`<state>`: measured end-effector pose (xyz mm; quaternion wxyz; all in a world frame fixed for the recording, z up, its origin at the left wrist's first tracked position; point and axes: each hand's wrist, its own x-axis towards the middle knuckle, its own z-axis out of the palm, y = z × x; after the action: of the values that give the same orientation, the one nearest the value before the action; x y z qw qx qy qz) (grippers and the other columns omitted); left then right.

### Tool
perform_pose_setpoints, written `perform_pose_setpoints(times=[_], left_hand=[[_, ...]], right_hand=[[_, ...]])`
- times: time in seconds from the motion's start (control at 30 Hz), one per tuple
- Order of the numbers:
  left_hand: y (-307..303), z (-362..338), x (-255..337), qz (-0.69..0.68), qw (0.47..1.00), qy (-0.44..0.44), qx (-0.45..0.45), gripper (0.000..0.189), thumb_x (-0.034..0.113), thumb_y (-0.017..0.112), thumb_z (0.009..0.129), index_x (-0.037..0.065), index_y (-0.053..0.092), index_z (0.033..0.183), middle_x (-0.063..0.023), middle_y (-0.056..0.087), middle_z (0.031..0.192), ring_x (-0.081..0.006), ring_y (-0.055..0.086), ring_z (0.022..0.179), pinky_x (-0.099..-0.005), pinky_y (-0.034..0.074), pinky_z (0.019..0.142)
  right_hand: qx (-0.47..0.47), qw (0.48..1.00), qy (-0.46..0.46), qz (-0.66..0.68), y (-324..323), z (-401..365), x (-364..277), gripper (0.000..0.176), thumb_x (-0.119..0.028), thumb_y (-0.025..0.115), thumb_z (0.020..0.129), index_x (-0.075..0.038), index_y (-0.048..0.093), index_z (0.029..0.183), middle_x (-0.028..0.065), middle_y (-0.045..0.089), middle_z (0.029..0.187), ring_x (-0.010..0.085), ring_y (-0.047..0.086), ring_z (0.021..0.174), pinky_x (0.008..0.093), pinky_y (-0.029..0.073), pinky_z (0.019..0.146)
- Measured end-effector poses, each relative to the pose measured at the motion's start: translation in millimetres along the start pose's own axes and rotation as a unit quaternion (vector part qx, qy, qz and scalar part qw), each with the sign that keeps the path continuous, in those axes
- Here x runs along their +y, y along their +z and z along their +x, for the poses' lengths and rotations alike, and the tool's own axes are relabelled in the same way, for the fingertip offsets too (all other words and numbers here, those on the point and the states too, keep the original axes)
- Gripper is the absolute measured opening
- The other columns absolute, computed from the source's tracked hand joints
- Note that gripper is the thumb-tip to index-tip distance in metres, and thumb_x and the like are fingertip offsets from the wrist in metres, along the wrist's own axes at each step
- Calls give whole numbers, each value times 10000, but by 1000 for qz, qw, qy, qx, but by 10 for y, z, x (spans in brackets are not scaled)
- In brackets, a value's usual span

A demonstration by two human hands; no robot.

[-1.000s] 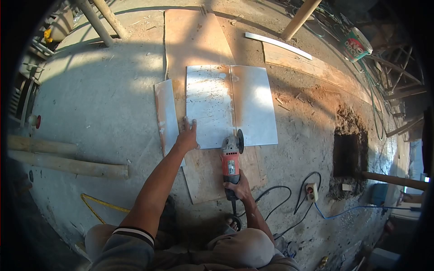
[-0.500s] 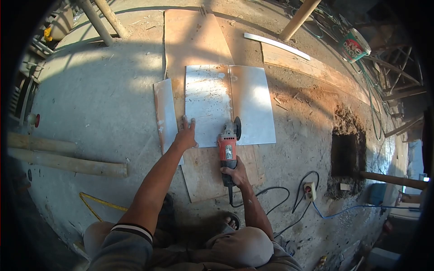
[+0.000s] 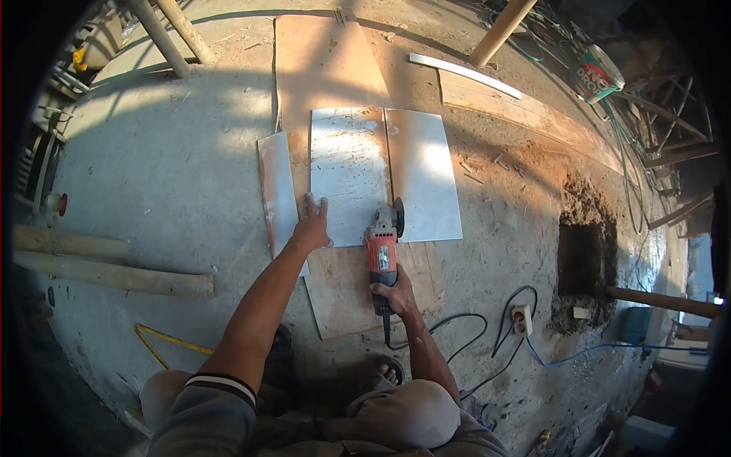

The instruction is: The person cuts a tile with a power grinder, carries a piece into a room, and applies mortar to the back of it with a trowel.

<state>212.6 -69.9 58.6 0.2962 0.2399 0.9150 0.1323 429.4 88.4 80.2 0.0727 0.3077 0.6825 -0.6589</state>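
Observation:
My right hand is closed round the dark rear handle of a red angle grinder. The grinder's disc stands on edge at the lower end of the line between two whitish panels, the left panel spotted with brown dirt and the right panel brownish along its left side. My left hand rests with fingers spread on the lower left corner of the left panel. A narrow whitish strip lies just left of that panel.
Under the panels are brown boards. A black cable runs from the grinder toward a socket block. A square hole is at the right, poles at the left, and a bucket at the upper right.
The view has shifted very slightly. Both hands, the grinder and the panels keep nearly the same positions relative to each other.

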Motion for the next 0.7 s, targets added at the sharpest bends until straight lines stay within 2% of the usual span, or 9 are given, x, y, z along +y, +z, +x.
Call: perform_pose_setpoints(times=[0.07, 0.43, 0.5, 0.53, 0.57, 0.7], left_hand=[[15, -1, -4, 39, 999, -3, 11, 1165, 220, 837, 552, 41, 88, 1426, -329, -46, 1434, -465, 139, 1326, -428, 367, 1006], [-48, -28, 40, 19, 1000, -4, -9, 1167, 226, 834, 562, 28, 73, 1424, -333, -49, 1432, -441, 105, 1343, -404, 307, 1050], [-50, -16, 28, 9, 1000, -7, -23, 1166, 228, 833, 564, 20, 72, 1422, -335, -45, 1432, -434, 93, 1347, -398, 300, 1054], [-1, 3, -11, 34, 999, 8, 2, 1158, 235, 832, 567, 17, 79, 1420, -344, -45, 1426, -444, 146, 1331, -399, 343, 1025], [43, 26, -49, 58, 998, 23, 28, 1151, 242, 831, 570, 15, 86, 1418, -353, -44, 1420, -455, 200, 1315, -401, 385, 995], [17, 25, -35, 63, 998, 23, 11, 1158, 240, 831, 569, 15, 78, 1420, -354, -48, 1420, -453, 192, 1318, -396, 380, 997]], right_hand=[[-4, 1000, -2, 3, 2, -47, -6, 678, -187, 747, 609, 21, 453, 1183, 122, 586, 971, 213, 568, 854, 327, 466, 778], [-5, 1000, 17, 6, -45, -186, 130, 744, -216, 743, 610, 29, 417, 1233, 129, 578, 1007, 214, 564, 894, 319, 461, 806], [-5, 1000, 13, 16, -43, -160, 119, 718, -198, 757, 566, 9, 452, 1182, 113, 572, 986, 214, 559, 867, 332, 455, 812], [-17, 1000, 12, 3, -51, -145, 148, 787, -253, 746, 585, 24, 412, 1242, 151, 577, 1025, 235, 569, 920, 329, 459, 815], [-10, 1000, 15, 9, -60, -139, 165, 787, -253, 746, 585, 24, 412, 1242, 151, 577, 1025, 235, 569, 920, 329, 459, 815], [-9, 1000, 13, -23, -60, -181, 196, 824, -285, 741, 575, 23, 398, 1259, 184, 577, 1051, 273, 571, 950, 345, 449, 843]])
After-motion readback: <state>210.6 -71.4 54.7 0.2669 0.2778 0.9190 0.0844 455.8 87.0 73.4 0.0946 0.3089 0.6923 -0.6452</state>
